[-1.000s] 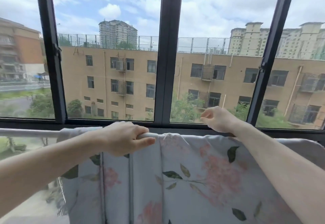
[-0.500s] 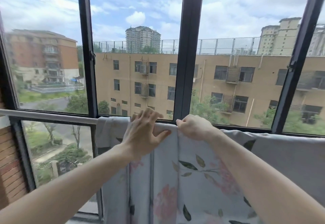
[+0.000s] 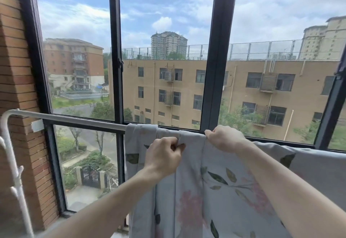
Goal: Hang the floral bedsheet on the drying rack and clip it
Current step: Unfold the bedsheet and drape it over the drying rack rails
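- A pale grey floral bedsheet (image 3: 215,191), printed with pink blooms and dark leaves, hangs over the horizontal white bar of a drying rack (image 3: 74,120) in front of a large window.
- The sheet's left edge sits partway along the bar; to its left the bar is bare as far as the rack's curved corner by a brick wall (image 3: 16,69). To the right the sheet runs on out of view.
- The fabric is gathered into vertical folds near its left edge.
- The left hand (image 3: 162,156) reaches forward with fingers curled, pinching a fold of the sheet just under the bar.
- The right hand (image 3: 223,138), just beside it, grips the sheet's top edge at the bar with fingers curled over.
- Dark window frames (image 3: 218,50) stand close behind the bar; apartment buildings (image 3: 187,91) and trees show through the glass.
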{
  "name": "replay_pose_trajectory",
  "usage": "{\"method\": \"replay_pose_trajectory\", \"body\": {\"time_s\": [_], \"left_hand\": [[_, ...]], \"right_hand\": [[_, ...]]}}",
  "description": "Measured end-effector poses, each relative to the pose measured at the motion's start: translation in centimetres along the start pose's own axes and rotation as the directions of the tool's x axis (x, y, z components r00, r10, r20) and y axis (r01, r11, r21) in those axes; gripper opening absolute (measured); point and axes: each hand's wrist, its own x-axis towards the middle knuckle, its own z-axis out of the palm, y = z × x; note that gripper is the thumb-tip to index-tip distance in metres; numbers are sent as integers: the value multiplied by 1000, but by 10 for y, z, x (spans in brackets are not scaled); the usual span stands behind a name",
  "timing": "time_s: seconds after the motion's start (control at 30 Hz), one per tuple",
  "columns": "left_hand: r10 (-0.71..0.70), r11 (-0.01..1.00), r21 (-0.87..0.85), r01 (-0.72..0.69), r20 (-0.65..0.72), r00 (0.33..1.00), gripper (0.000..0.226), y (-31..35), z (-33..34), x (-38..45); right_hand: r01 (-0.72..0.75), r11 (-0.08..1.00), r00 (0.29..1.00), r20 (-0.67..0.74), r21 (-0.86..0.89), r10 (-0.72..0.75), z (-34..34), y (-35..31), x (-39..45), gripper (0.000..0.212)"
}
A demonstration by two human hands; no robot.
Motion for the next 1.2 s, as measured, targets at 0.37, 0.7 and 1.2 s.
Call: {"method": "replay_pose_trajectory", "body": {"time_s": [0.37, 0.7, 1.2], "left_hand": [[-57, 998, -39, 49, -251, 966, 37, -16, -111, 123], [-308, 922, 337, 190, 344, 887, 43, -23, -47, 140], [-339, 919, 374, 129, 576, 744, 42, -30, -51, 135]], "right_hand": [[111, 980, 955, 256, 164, -151, -25, 3, -1, 42], [125, 988, 926, 367, -86, -86, -30, 20, 6, 25], [-89, 994, 942, 328, 62, 64, -18, 37, 33, 34]]}}
